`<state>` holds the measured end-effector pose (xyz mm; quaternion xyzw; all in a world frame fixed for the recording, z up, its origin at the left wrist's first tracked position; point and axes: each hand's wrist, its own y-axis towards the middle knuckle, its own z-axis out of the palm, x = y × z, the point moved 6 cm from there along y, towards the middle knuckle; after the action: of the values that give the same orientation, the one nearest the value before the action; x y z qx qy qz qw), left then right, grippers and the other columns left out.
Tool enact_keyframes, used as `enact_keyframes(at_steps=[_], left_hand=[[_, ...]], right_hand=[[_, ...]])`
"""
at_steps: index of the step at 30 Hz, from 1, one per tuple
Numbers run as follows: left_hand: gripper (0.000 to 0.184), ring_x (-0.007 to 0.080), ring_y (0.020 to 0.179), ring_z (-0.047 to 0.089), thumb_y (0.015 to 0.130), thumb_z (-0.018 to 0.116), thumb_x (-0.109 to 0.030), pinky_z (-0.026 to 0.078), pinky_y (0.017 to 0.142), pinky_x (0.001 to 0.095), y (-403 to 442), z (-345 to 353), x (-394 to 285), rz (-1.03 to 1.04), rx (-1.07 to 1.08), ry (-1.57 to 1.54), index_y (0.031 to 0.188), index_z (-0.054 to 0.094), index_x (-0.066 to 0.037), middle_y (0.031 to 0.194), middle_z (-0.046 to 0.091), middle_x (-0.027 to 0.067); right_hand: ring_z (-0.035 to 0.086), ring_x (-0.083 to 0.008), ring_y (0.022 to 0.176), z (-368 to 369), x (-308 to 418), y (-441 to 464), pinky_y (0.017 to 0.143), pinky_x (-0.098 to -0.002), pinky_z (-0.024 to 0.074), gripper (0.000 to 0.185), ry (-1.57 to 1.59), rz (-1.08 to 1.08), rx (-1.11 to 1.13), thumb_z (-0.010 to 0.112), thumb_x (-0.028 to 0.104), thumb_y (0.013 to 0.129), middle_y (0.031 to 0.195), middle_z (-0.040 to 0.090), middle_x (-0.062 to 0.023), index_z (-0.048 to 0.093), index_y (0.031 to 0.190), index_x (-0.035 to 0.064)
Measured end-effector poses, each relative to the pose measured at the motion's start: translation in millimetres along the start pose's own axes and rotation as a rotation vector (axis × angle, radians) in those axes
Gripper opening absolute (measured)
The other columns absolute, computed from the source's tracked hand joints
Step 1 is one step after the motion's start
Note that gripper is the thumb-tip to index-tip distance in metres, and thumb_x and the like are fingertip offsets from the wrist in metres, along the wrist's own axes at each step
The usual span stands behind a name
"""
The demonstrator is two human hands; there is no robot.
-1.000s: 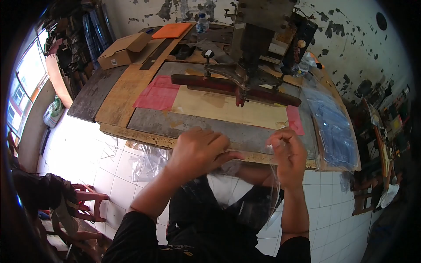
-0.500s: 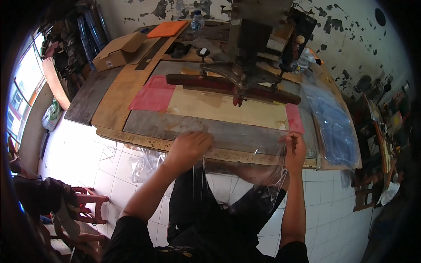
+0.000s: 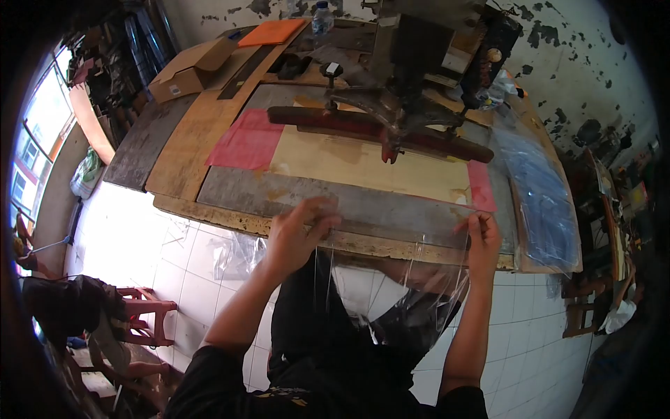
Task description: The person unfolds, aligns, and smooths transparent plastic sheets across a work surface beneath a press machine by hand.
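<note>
A clear plastic sheet (image 3: 391,279) hangs between my hands in front of the table's near edge, over my lap. My left hand (image 3: 296,234) pinches its left upper corner, thumb against fingers. At the right upper corner, my right hand (image 3: 483,234) grips the film between thumb and fingertips. Beyond the hands lies the grey metal bed (image 3: 335,199) of a press, with a cream sheet (image 3: 370,167) taped down by pink pieces (image 3: 244,140) at both ends. Above that sheet is the dark red press bar (image 3: 356,133). Whether the film is one layer or several I cannot tell.
Stacked blue plastic-wrapped film (image 3: 544,216) lies on the table's right side. A cardboard box (image 3: 192,70), an orange sheet (image 3: 272,32) and a water bottle (image 3: 322,19) are at the back left. A red stool (image 3: 150,314) stands on the floor at left. Other people are partly visible at both sides.
My right hand has moved slightly right, and the plastic sheet is spread wider between my hands. My left hand has turned a little. The camera view has shifted slightly.
</note>
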<state>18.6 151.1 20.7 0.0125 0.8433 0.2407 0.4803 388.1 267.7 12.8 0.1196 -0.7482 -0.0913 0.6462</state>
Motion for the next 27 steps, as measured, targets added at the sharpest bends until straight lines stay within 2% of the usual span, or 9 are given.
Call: enact_keyframes(at_steps=[3,4,6,7,9,12,15,21,27], left_hand=[[0.04,0.0174,0.09,0.079,0.095,0.078,-0.006,0.059,0.083,0.0303,38,-2,-16,0.114,-0.082,-0.053,0.132,0.061,-0.005,0.102,0.082,0.0117],[0.04,0.0174,0.09,0.079,0.095,0.078,-0.006,0.059,0.083,0.0303,47,-2,-15,0.114,-0.083,-0.049,0.132,0.061,-0.005,0.102,0.082,0.0117],[0.051,0.0159,0.094,0.078,0.098,0.076,-0.007,0.059,0.085,0.0304,62,4,-6,0.023,0.018,-0.254,0.144,0.054,-0.007,0.101,0.081,0.0111],[0.051,0.0159,0.094,0.078,0.098,0.076,-0.007,0.059,0.085,0.0304,64,4,-5,0.024,0.018,-0.25,0.144,0.054,-0.007,0.101,0.081,0.0111],[0.052,0.015,0.098,0.075,0.102,0.071,-0.007,0.058,0.086,0.0298,64,11,7,-0.141,0.119,-0.249,0.15,0.051,-0.007,0.101,0.08,0.0096],[0.045,0.0137,0.1,0.074,0.104,0.068,-0.006,0.058,0.085,0.0297,57,10,3,-0.157,0.092,-0.407,0.147,0.056,-0.006,0.103,0.08,0.0093],[0.038,0.0139,0.097,0.075,0.104,0.066,-0.005,0.057,0.084,0.0285,58,14,10,-0.141,0.131,-0.342,0.142,0.06,-0.005,0.105,0.08,0.0104],[0.033,0.0156,0.096,0.076,0.104,0.065,-0.001,0.062,0.085,0.0306,58,11,2,-0.151,0.142,-0.322,0.136,0.06,-0.001,0.103,0.078,0.0118],[0.033,0.019,0.097,0.076,0.105,0.063,0.0,0.064,0.086,0.0324,57,17,13,-0.202,0.127,-0.441,0.137,0.055,0.001,0.102,0.077,0.0164]], right_hand=[[0.068,-0.0131,0.086,-2,6,15,0.085,-0.0293,0.0513,0.025,0.069,-0.062,-0.103,0.066,0.026,0.109,0.089,0.073,-0.006,0.065,0.109,0.0007],[0.068,-0.0126,0.085,-3,9,18,0.085,-0.0287,0.0506,0.026,0.063,-0.109,-0.153,0.066,0.026,0.109,0.088,0.073,-0.0056,0.066,0.109,0.0005],[0.067,-0.0123,0.085,-3,-1,23,0.084,-0.0279,0.0495,0.026,0.02,-0.071,-0.154,0.066,0.027,0.108,0.089,0.072,-0.0054,0.066,0.109,0.0006],[0.066,-0.012,0.084,-4,-6,25,0.084,-0.0271,0.0484,0.027,-0.026,-0.03,-0.157,0.066,0.028,0.108,0.089,0.072,-0.0052,0.066,0.11,0.0006],[0.066,-0.0119,0.084,-4,-11,25,0.084,-0.0266,0.0477,0.027,0.004,0.002,-0.14,0.066,0.028,0.108,0.089,0.072,-0.0049,0.066,0.11,0.001],[0.065,-0.012,0.083,-4,-18,25,0.083,-0.0264,0.0472,0.027,0.008,0.052,-0.119,0.067,0.028,0.108,0.089,0.071,-0.0045,0.067,0.109,0.0015],[0.066,-0.0124,0.083,-1,-15,24,0.083,-0.0271,0.048,0.026,-0.004,0.064,-0.124,0.067,0.027,0.108,0.088,0.071,-0.0042,0.067,0.109,0.0013],[0.067,-0.0137,0.083,0,-13,22,0.082,-0.0285,0.0502,0.025,0.031,0.071,-0.132,0.067,0.025,0.108,0.088,0.071,-0.0046,0.066,0.11,0.0005],[0.067,-0.0147,0.083,0,-13,22,0.083,-0.0288,0.051,0.023,0.032,0.056,-0.128,0.067,0.024,0.108,0.088,0.071,-0.0057,0.066,0.109,0.0006]])
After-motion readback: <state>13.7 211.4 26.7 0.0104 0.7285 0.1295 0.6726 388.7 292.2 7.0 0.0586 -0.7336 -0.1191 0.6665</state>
